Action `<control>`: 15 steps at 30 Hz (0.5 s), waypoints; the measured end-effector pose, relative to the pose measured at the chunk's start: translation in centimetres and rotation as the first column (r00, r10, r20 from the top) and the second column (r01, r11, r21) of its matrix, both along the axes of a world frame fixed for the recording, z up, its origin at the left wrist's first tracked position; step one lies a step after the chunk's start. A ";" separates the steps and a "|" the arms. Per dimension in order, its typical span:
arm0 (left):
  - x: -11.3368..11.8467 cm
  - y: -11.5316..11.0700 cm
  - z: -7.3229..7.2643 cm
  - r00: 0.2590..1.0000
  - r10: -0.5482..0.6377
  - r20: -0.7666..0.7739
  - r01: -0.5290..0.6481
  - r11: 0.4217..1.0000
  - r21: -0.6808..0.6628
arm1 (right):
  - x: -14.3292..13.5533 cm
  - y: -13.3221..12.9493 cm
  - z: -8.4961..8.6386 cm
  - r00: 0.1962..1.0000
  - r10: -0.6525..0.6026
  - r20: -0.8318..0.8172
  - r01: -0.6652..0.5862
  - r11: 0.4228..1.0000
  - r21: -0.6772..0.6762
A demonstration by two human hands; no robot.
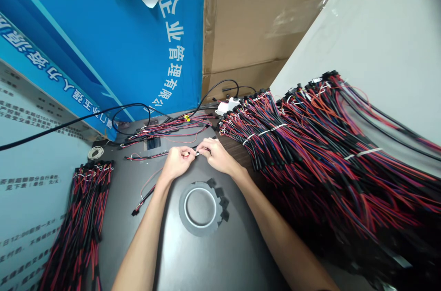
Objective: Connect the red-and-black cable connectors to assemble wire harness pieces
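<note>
My left hand (178, 161) and my right hand (214, 151) meet over the grey table, each with thumb and fingers pinched together. Between the fingertips shows a short black-and-white section of a wire harness (197, 153). Red and black wires with a black connector (135, 212) emerge from behind my left forearm. Just below the hands lies a roll of black tape (200, 208), with cut tape pieces along its right edge. Another thin harness (148, 156) rests to the left of my left hand. The exact grip is partly hidden by the fingers.
Large bundles of red, blue and black wires (310, 139) are piled on the right. More harnesses (86, 217) hang at the left edge, and loose ones (168, 128) lie along the back. A coiled white cord (95, 153) sits back left. Cardboard (248, 15) stands behind.
</note>
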State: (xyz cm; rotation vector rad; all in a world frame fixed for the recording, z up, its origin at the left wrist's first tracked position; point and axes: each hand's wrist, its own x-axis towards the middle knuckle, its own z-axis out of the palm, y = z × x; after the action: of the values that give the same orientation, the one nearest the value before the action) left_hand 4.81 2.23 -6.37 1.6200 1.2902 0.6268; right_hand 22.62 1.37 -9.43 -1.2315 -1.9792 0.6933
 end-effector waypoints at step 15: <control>0.1 -0.1 0.1 1.000 -0.015 -0.023 0.016 0.999 0.049 | 0.0 -0.1 0.1 1.000 0.006 -0.028 -0.005 1.000 0.026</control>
State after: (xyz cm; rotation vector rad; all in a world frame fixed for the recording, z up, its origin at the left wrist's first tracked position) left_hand 4.86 2.16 -6.24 1.6798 1.2862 0.6372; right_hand 22.66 1.24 -9.30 -1.1955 -1.9635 0.6814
